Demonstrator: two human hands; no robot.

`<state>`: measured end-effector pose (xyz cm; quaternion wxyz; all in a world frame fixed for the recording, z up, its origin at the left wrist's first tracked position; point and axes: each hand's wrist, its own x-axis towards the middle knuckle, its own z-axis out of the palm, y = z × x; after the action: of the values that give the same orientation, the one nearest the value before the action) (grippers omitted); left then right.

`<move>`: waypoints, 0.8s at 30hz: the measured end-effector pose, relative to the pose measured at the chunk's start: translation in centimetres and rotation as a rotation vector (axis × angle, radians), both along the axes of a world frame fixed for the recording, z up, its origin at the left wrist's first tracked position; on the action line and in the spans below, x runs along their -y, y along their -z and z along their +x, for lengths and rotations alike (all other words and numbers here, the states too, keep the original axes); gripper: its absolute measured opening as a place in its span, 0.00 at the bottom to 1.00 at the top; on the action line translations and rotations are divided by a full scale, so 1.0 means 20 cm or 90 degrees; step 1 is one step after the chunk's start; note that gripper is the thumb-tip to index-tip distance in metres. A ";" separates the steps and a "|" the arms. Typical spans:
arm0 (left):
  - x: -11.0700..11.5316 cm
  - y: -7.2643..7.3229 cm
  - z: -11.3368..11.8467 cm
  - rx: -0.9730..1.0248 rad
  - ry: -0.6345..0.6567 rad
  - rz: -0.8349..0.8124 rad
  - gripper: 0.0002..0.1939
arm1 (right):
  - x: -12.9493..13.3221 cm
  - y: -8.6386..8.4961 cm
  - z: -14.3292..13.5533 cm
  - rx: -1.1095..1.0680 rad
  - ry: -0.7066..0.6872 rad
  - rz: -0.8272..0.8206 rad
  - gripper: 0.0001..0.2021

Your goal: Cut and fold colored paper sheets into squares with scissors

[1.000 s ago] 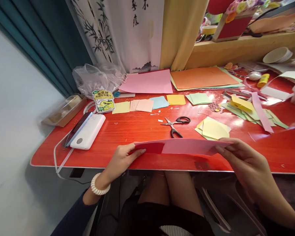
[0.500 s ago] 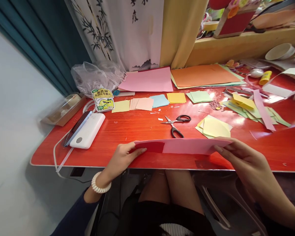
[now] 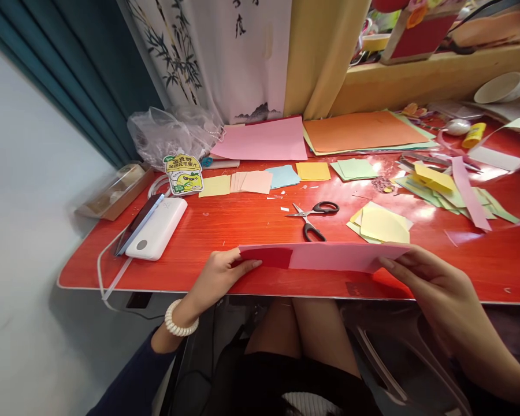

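Over the near edge of the tabletop (image 3: 225,222), the left hand (image 3: 219,276) and right hand (image 3: 439,283) pinch opposite ends of a pink paper strip (image 3: 331,257) between thumb and fingers; scissors (image 3: 305,215) lie beyond.

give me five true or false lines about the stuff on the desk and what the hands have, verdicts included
1. The left hand and the right hand each hold an end of the long pink-and-red paper. True.
2. The black-handled metal scissors lie with blades closed. False: the scissors lie open.
3. The small blue paper sits between the small peach paper and the small golden-yellow paper. True.
4. The white rectangular device is right of the scissors. False: the device is left of them.
5. The flat orange paper sheet lies right of the large flat pink sheet. True.
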<state>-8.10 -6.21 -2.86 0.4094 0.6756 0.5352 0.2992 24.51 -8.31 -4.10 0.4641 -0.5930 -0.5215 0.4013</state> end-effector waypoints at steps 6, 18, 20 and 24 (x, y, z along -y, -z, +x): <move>0.00 0.00 0.00 -0.011 -0.013 -0.001 0.14 | 0.00 0.01 0.00 0.010 -0.001 -0.002 0.09; 0.00 -0.04 0.02 0.035 -0.065 -0.043 0.13 | -0.02 0.00 0.01 0.119 0.001 0.071 0.06; -0.01 -0.07 0.02 0.077 -0.078 -0.089 0.12 | -0.05 -0.05 0.00 0.136 -0.014 0.088 0.07; -0.02 -0.12 0.03 0.201 -0.069 -0.185 0.10 | -0.14 -0.17 -0.03 0.096 -0.039 0.076 0.10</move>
<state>-7.57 -5.86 -0.43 0.5644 0.5245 0.5373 0.3429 23.99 -5.42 -0.79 0.4455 -0.5763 -0.5959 0.3380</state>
